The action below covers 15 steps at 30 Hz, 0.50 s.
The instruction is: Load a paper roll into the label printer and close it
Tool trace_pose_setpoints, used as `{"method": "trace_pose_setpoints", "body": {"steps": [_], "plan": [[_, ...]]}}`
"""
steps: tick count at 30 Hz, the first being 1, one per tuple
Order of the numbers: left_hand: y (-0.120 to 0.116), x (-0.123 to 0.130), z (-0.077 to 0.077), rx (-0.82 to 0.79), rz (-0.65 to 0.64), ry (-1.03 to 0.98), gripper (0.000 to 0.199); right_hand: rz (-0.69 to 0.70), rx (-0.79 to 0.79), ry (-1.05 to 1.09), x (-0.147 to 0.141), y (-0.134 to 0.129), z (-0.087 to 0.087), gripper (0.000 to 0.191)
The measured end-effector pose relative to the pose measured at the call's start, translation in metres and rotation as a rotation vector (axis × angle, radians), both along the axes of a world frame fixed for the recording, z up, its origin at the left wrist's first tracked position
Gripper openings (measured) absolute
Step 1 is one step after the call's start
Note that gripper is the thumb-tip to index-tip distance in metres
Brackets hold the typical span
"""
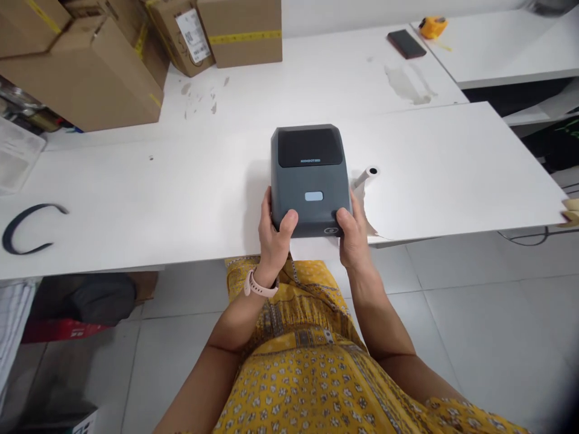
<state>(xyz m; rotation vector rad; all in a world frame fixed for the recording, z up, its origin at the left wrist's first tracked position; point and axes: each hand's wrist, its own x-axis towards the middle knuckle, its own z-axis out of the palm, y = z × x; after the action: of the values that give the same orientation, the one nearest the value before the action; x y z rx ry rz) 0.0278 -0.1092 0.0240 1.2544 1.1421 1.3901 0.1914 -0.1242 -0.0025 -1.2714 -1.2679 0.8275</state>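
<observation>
A dark grey label printer with a black window on its top and a pale blue button is held over the front edge of the white table. My left hand grips its left side, thumb on the top near the front corner. On the opposite side, my right hand grips it the same way, thumb near the small round mark. The fingers beneath are mostly hidden. White paper shows below the printer's front. Just right of my right hand lies a small paper roll, its loose end reaching the table edge.
Cardboard boxes stand along the back left. A black headband-like arc lies at the far left, near a clear plastic box. Toward the back right are a dark phone-like slab and an orange tape measure.
</observation>
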Motion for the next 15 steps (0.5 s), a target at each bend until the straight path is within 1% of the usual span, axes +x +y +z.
{"method": "trace_pose_setpoints", "body": {"steps": [2,4,7,9,11,14,15], "plan": [[0.000,0.000,-0.002,0.020,0.007,0.049,0.078,-0.011,-0.016,-0.007,-0.002,0.000,0.002,0.076],[0.000,0.000,-0.004,0.030,0.009,0.081,0.077,-0.053,-0.021,0.006,-0.003,0.000,0.002,0.078],[0.001,0.000,-0.006,0.050,0.039,0.116,0.080,-0.108,0.015,-0.007,-0.002,0.001,-0.001,0.078],[0.004,-0.001,-0.007,0.059,0.058,0.136,0.082,-0.096,0.037,-0.040,0.000,0.002,-0.002,0.075],[0.005,-0.002,-0.007,0.053,0.044,0.137,0.082,-0.078,0.052,-0.075,0.001,0.003,-0.001,0.071],[-0.003,-0.005,-0.009,0.041,-0.005,0.110,0.077,-0.124,0.117,-0.152,-0.001,0.003,0.004,0.068],[-0.011,-0.008,-0.011,0.054,0.019,0.102,0.073,-0.158,0.150,-0.188,-0.002,0.002,0.006,0.066]]}}
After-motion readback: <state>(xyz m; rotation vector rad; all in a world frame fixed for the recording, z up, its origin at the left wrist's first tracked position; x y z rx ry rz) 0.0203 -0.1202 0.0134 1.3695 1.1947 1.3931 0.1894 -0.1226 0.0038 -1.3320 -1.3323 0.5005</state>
